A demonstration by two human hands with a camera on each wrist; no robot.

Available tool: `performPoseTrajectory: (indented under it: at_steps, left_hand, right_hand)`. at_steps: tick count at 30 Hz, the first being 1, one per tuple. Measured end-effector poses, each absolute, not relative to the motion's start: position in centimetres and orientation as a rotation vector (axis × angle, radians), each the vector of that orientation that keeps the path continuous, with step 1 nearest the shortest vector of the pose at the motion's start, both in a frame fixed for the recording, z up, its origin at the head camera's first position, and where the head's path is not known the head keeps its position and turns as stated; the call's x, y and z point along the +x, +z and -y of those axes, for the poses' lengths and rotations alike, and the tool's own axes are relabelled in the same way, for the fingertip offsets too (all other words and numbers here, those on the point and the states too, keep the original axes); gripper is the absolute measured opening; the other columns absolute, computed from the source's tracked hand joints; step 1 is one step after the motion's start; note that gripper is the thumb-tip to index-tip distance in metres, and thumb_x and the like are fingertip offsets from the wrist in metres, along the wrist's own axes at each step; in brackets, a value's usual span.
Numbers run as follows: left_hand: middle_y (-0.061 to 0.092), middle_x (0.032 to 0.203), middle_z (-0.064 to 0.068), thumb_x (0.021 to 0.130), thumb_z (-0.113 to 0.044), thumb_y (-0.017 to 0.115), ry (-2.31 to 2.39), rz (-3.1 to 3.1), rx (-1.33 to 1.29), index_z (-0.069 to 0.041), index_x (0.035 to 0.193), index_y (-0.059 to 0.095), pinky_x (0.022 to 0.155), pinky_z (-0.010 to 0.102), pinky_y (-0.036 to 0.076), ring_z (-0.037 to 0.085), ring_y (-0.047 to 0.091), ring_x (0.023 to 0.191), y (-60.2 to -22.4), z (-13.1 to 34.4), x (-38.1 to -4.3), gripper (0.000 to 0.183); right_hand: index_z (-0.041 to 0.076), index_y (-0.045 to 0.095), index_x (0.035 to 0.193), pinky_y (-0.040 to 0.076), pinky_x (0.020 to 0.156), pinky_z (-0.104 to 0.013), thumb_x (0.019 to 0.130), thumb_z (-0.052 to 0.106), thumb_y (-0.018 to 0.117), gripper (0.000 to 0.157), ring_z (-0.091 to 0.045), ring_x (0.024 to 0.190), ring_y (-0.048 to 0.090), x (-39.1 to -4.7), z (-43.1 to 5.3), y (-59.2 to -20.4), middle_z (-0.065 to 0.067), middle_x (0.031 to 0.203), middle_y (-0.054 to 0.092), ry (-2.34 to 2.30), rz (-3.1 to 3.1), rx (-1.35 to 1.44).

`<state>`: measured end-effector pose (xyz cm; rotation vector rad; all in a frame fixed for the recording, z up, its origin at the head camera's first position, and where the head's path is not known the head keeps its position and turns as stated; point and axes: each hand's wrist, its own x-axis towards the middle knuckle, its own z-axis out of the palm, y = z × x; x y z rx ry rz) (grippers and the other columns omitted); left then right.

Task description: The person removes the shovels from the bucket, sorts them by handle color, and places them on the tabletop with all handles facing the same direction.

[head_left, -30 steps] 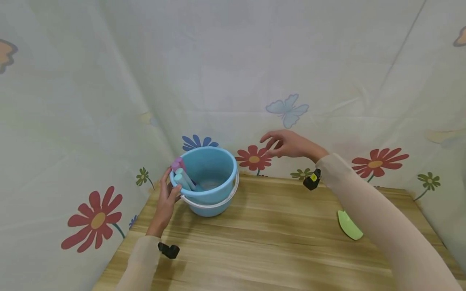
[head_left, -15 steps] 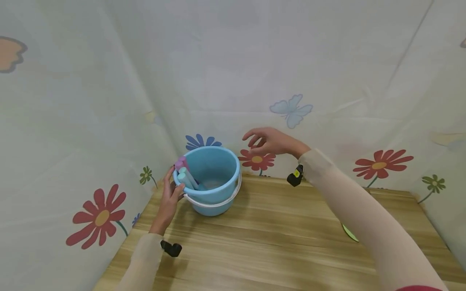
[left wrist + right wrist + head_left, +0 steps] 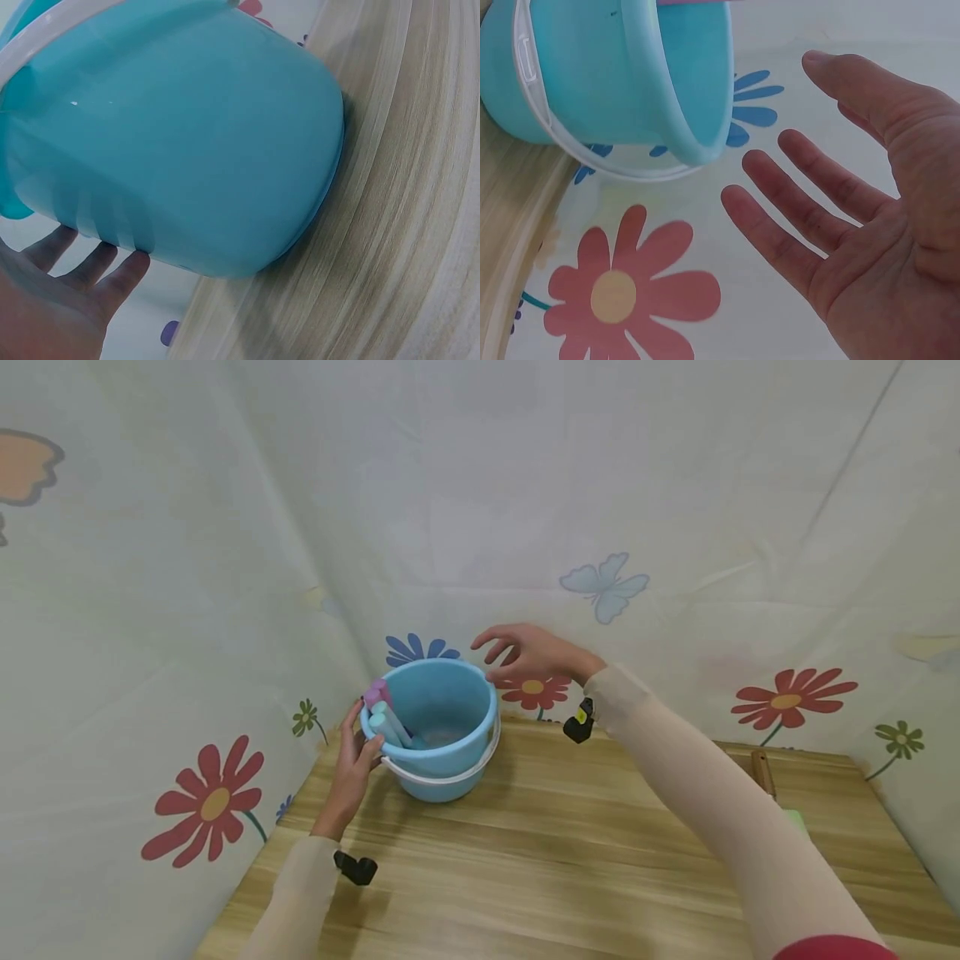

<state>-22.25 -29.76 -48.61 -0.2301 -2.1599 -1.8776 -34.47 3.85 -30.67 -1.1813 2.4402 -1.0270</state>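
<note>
A light-blue bucket [image 3: 442, 768] with a white handle [image 3: 450, 778] stands upright on the wooden table. Pink cylinders [image 3: 377, 695] and pale-teal cylinders [image 3: 384, 727] lean together inside it, against the left wall. My left hand [image 3: 352, 768] holds the bucket at its left side, thumb at the rim; in the left wrist view several fingertips press the outer wall. Above and right of the bucket's rim hovers my right hand [image 3: 528, 652], holding nothing. Its fingers look spread and loosely bent in the right wrist view, apart from the bucket [image 3: 592, 67].
Past my right forearm, a brown handle [image 3: 762, 772] and a bit of a light-green object [image 3: 797, 820] show, mostly hidden by the sleeve. A flower-printed cloth [image 3: 480, 510] hangs close behind the table [image 3: 525, 860] and along its left side.
My right hand has moved left, towards the bucket's rim. The right arm now covers most of the green object and reveals the brown handle. The left hand stays on the bucket.
</note>
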Motion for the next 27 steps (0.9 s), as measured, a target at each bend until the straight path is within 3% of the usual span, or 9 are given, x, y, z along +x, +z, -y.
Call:
performPoseTrajectory:
  at_steps: [9,17,21,27]
  left_hand:
    - [0.027,0.163,0.016,0.109,-0.031,0.049,-1.908,2.138,-0.232,-0.028,0.165,0.009,0.107,0.067,0.037,0.035,0.034,0.146,-48.4,29.5,-22.1,0.069]
    - [0.027,0.164,0.012,0.109,-0.033,0.050,-1.880,2.154,-0.198,-0.037,0.163,0.013,0.108,0.067,0.037,0.033,0.032,0.148,-48.8,29.9,-22.3,0.066]
    - [0.026,0.164,0.012,0.108,-0.036,0.050,-1.882,2.152,-0.195,-0.033,0.164,0.011,0.108,0.067,0.037,0.033,0.032,0.148,-48.9,29.9,-22.2,0.068]
    - [0.024,0.165,0.012,0.108,-0.036,0.050,-1.900,2.145,-0.209,-0.030,0.165,0.009,0.109,0.068,0.035,0.033,0.031,0.149,-48.8,29.7,-22.1,0.070]
  right_hand:
    - [0.021,0.056,0.144,0.060,0.084,-0.039,0.093,0.018,0.079,0.056,-0.028,0.108,0.071,-34.0,-0.9,-30.8,-0.012,0.133,0.064,-1.010,-2.377,-1.204]
    - [0.022,0.055,0.146,0.059,0.087,-0.038,0.093,0.019,0.079,0.059,-0.027,0.108,0.069,-33.8,1.8,-31.1,-0.012,0.133,0.064,-0.959,-2.336,-1.242]
    - [0.024,0.054,0.146,0.058,0.089,-0.040,0.093,0.020,0.079,0.059,-0.025,0.108,0.069,-33.5,3.1,-31.3,-0.010,0.133,0.064,-0.935,-2.317,-1.275]
    - [0.018,0.052,0.148,0.057,0.093,-0.043,0.094,0.019,0.077,0.060,-0.024,0.108,0.070,-33.1,5.2,-31.5,-0.012,0.134,0.063,-0.868,-2.302,-1.348]
